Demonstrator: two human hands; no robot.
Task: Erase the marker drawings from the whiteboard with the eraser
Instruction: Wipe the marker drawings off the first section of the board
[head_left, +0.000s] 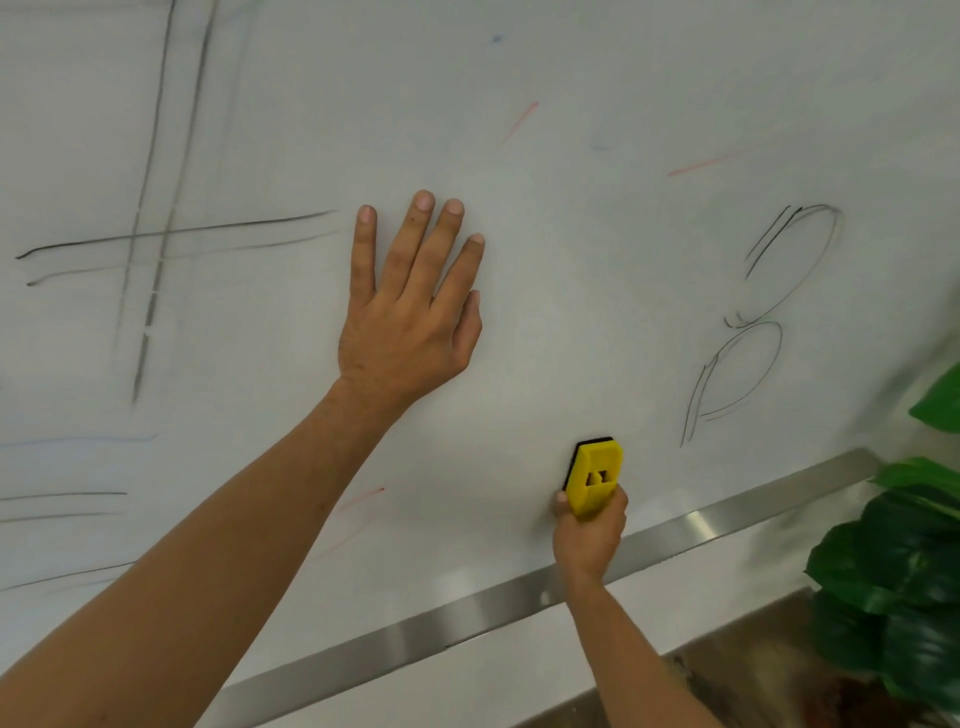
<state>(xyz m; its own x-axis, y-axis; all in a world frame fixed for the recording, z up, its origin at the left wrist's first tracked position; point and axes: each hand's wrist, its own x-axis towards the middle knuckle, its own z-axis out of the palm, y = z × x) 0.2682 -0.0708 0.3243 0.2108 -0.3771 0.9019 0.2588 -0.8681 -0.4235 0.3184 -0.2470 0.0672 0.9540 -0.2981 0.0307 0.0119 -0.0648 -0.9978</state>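
The whiteboard (571, 286) fills the head view. My left hand (410, 312) lies flat against its middle, fingers straight and spread. My right hand (589, 535) grips the lower end of a yellow eraser (595, 475) with a black pad, held against the board just above the bottom frame. Black crossing lines (156, 234) mark the left part. A black figure-eight outline (753, 322) stands to the upper right of the eraser. Thin red strokes (519, 122) and faint blue smudges are scattered across the upper board.
A metal strip (675, 535) runs along the board's bottom edge, sloping up to the right. A plant with large green leaves (898, 571) stands at the lower right. More dark lines (62, 496) sit at the far left edge.
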